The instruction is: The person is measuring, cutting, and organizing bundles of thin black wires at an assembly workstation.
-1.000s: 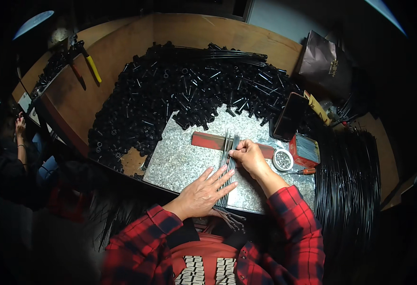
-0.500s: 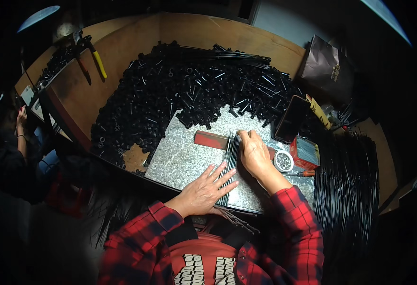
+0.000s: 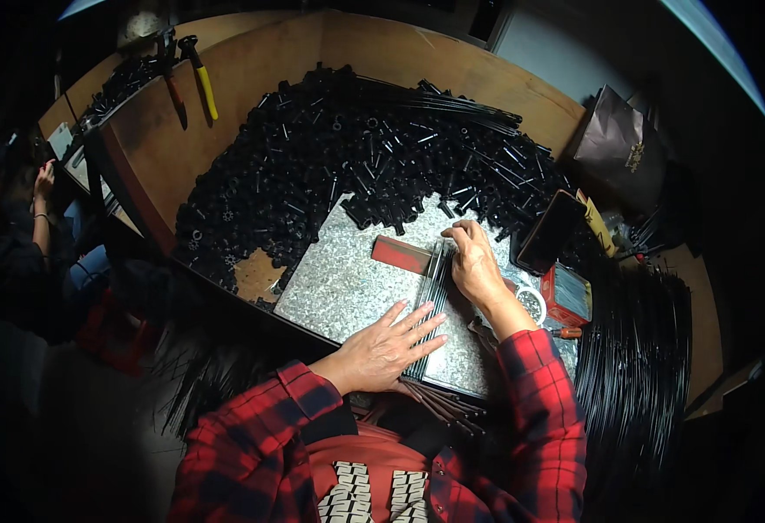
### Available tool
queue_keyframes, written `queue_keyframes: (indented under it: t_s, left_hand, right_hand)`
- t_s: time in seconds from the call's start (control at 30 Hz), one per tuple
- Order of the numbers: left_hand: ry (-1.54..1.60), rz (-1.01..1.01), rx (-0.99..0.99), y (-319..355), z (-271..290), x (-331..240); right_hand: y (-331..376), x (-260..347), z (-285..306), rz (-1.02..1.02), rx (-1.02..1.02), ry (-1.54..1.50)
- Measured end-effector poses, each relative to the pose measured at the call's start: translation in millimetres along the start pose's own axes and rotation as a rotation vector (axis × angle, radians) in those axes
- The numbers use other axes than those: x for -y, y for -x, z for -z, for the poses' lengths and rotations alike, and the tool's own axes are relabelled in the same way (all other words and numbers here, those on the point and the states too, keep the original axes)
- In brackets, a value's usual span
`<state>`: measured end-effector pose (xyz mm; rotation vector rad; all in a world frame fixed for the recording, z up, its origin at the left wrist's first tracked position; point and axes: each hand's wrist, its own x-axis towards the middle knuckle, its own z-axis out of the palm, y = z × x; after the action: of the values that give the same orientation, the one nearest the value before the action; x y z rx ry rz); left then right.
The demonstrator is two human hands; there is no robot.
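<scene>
Left hand (image 3: pixel 389 343) lies flat, palm down, fingers spread, pressing on the near end of a bundle of thin dark rods (image 3: pixel 432 301) laid side by side on a speckled grey metal plate (image 3: pixel 348 275). Right hand (image 3: pixel 472 261) is loosely curled, fingers bent down over the far end of the same rods, fingertips touching them; whether it pinches any single rod cannot be told. The rods run in a tight row from near the plate's front edge up toward a red-brown rectangular block (image 3: pixel 402 254), which lies across their far end, touching or just beside them. Rod count too fine to make out; one plate, one block. A few more thin rods (image 3: pixel 439 405) stick out past the plate's near edge, by the red plaid sleeves. Behind and left of the plate a big heap of small black tubular pieces (image 3: pixel 313 174), far too many to count, crowds the plate's far edge. Right of the right hand: one dark phone (image 3: pixel 550 232) leaning upright, one roll of white tape (image 3: pixel 531 305), one small red box (image 3: pixel 567 295). A large sheaf of long black rods (image 3: pixel 639 349) hangs at far right. One brown bag (image 3: pixel 613 144) stands at the wooden bench's back right. Yellow-handled pliers (image 3: pixel 199 74) lie at top left. Another person (image 3: pixel 38 218) sits at far left.
</scene>
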<state>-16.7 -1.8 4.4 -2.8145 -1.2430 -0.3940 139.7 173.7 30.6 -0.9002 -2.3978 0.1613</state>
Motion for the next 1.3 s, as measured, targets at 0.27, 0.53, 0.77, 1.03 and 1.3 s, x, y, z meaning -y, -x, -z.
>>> queue_keyframes:
  t_s: [0.27, 0.53, 0.77, 1.03, 1.3]
  left_hand:
    - [0.121, -0.001, -0.063, -0.3, 0.9, 0.4]
    - [0.101, 0.063, -0.074, 4.6, -1.0, -4.0]
    - [0.123, 0.044, -0.011, -0.3, 3.0, -5.1]
    - [0.085, 0.014, -0.047, -5.6, -1.7, -5.4]
    - [0.067, 0.009, -0.042, -5.0, -5.6, -3.3]
  right_hand:
    - [9.4, -4.6, 15.3, -0.058, -0.043, 0.074]
    - [51.7, -59.6, 95.6, -0.159, -0.177, 0.281]
    - [91.8, -82.9, 135.1, -0.290, -0.149, 0.457]
    - [80.2, -34.9, 77.1, 0.006, 0.038, 0.415]
    - [85.4, -32.9, 54.7, -0.008, 0.095, 0.542]
